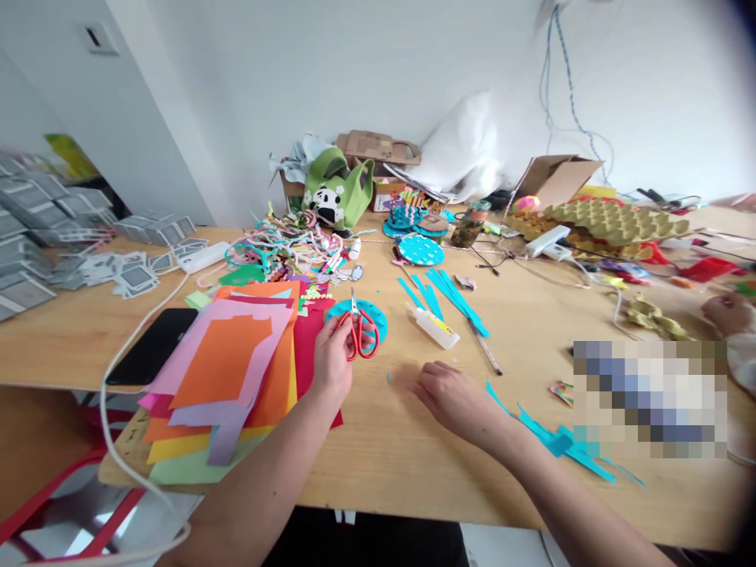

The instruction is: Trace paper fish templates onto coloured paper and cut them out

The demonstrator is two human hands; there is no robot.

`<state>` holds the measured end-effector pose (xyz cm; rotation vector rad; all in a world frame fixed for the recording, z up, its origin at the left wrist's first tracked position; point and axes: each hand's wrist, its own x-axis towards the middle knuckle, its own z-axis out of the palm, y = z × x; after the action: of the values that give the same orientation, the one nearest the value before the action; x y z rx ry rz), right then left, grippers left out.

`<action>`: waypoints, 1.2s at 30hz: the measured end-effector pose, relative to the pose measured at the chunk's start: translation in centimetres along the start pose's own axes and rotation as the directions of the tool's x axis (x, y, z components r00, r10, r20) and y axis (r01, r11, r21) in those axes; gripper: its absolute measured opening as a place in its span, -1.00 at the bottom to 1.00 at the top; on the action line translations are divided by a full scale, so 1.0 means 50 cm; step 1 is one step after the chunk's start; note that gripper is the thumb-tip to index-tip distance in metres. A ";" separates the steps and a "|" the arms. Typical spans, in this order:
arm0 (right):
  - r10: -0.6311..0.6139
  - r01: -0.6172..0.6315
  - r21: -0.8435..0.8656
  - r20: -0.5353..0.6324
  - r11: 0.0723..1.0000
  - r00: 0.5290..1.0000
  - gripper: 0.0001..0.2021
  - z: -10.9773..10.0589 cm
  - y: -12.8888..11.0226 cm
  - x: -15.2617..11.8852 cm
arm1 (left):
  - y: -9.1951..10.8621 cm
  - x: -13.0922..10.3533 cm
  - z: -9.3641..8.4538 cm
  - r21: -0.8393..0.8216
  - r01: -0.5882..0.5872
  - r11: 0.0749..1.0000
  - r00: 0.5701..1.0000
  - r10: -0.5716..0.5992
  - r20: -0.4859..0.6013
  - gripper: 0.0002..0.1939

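Note:
My left hand (334,354) is closed on a pair of scissors (361,335) with red handles, blades pointing away from me. Beneath the scissors lies a round blue disc (378,315), partly covered by them. Low over the bare tabletop, my right hand (442,394) has its fingers curled and pressed together; the fingertips are hidden, so anything held cannot be made out. Beyond it are a glue bottle (435,328) on its side, blue paper strips (457,299) and a pen (487,350). Closer to my right forearm are more blue strips (555,441).
Coloured paper sheets (218,362) and a black phone (154,345) lie at left. A tangle of pipe cleaners (289,244), a green panda bag (336,193) and a dotted blue disc (420,250) stand behind. Egg trays (614,216) and another person's hand (729,315) are at right.

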<state>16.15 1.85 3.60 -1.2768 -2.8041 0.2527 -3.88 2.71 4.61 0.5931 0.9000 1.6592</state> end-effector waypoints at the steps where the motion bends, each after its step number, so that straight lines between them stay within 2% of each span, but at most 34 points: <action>1: 0.016 -0.016 -0.010 -0.025 1.000 1.000 -0.66 -0.002 -0.002 -0.005 | 0.000 -0.001 0.001 -0.004 0.002 1.000 1.000 -0.002 -0.002 -0.75; 4: -0.098 0.101 0.032 -0.091 0.994 0.991 -0.57 0.012 -0.024 0.006 | -0.002 -0.005 0.003 -0.011 0.005 1.000 1.000 -0.005 -0.009 -0.75; 7: -0.190 0.191 0.074 -0.027 0.979 0.981 -0.42 0.036 -0.047 0.010 | -0.004 -0.006 0.003 0.011 0.000 1.000 1.000 0.000 0.001 -0.75; 10: -0.105 0.103 0.075 0.019 0.992 0.994 -0.42 0.038 -0.033 -0.040 | -0.006 -0.004 0.000 0.038 -0.015 0.999 1.000 0.015 0.004 -0.76; 13: 0.066 -0.066 0.003 -0.016 0.998 0.998 -0.65 0.020 0.014 -0.121 | -0.007 0.000 -0.003 0.048 -0.021 0.999 1.000 0.021 0.006 -0.75; 14: 0.103 -0.105 -0.040 -0.047 0.994 0.994 -0.73 0.011 0.030 -0.142 | -0.008 0.000 -0.004 0.050 -0.019 0.999 1.000 0.019 0.008 -0.75; 16: 0.151 -0.169 -0.111 -0.157 0.979 0.976 -0.76 -0.008 0.059 -0.160 | -0.011 0.000 -0.004 0.051 -0.012 0.999 1.000 0.012 0.012 -0.75; 18: 0.178 -0.221 -0.138 -0.269 0.965 0.947 -0.74 -0.026 0.080 -0.140 | -0.014 -0.002 -0.004 0.059 -0.013 0.998 1.000 0.012 0.013 -0.76; 20: 0.213 -0.266 -0.131 -0.322 0.955 0.922 -0.71 -0.039 0.094 -0.090 | -0.017 -0.003 -0.003 0.072 -0.012 0.997 1.000 0.012 0.011 -0.76; 22: 0.251 -0.304 -0.135 -0.311 0.943 0.917 -0.67 -0.045 0.105 -0.027 | -0.019 -0.004 -0.002 0.077 -0.002 0.997 1.000 0.001 0.010 -0.74; 26: 0.340 -0.379 -0.197 -0.206 0.904 0.918 -0.60 -0.036 0.125 0.078 | -0.020 -0.008 0.001 0.081 0.021 0.997 1.000 -0.022 0.018 -0.72; 31: 0.401 -0.418 -0.207 -0.119 0.885 0.908 -0.54 -0.012 0.130 0.113 | -0.019 -0.019 0.008 0.056 0.061 0.997 0.997 -0.063 0.035 -0.71; 33: 0.401 -0.420 -0.199 -0.129 0.886 0.907 -0.52 -0.007 0.130 0.118 | -0.019 -0.022 0.010 0.049 0.075 0.996 0.996 -0.077 0.036 -0.71; 36: 0.384 -0.416 -0.146 -0.204 0.898 0.901 -0.50 -0.009 0.133 0.146 | -0.024 -0.024 0.011 0.066 0.086 0.994 0.996 -0.088 0.027 -0.72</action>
<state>16.34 11.71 2.77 -1.8215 -2.4425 -0.1074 -2.44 1.83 4.06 0.6129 0.9475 1.5438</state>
